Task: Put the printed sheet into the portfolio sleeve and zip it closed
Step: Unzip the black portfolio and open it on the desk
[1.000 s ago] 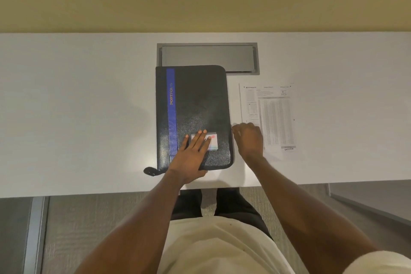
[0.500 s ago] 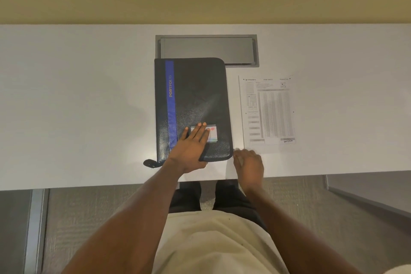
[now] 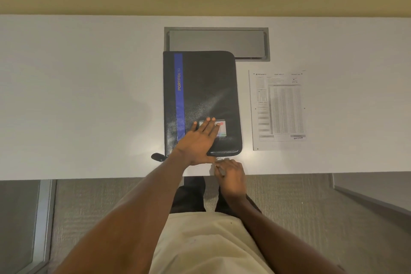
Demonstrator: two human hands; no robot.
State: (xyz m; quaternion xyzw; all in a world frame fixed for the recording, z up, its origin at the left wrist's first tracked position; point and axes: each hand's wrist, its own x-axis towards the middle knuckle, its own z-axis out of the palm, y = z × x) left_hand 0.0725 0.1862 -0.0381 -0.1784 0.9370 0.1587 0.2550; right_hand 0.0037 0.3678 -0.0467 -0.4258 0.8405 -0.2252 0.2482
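A white tabletop (image 3: 89, 95) spans the view, its far edge against a tan wall. A grey recessed panel (image 3: 216, 43) sits in it near the middle of the far edge. The black portfolio (image 3: 206, 87) with a blue stripe lies flat, closed, overlapping that panel's near edge and reaching close to the tabletop's near edge. Just beside it, toward the right edge, the printed sheet (image 3: 279, 109) lies flat, apart from it.

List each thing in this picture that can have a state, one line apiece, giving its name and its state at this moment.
portfolio: closed, flat on the desk, cover up.
printed sheet: flat on the desk right of the portfolio, apart from it, not yet inside.
left hand: open, palm pressed flat on the portfolio's cover.
right hand: curled at the portfolio's near edge; whether it pinches the zip pull cannot be told.
desk hatch: lid shut.
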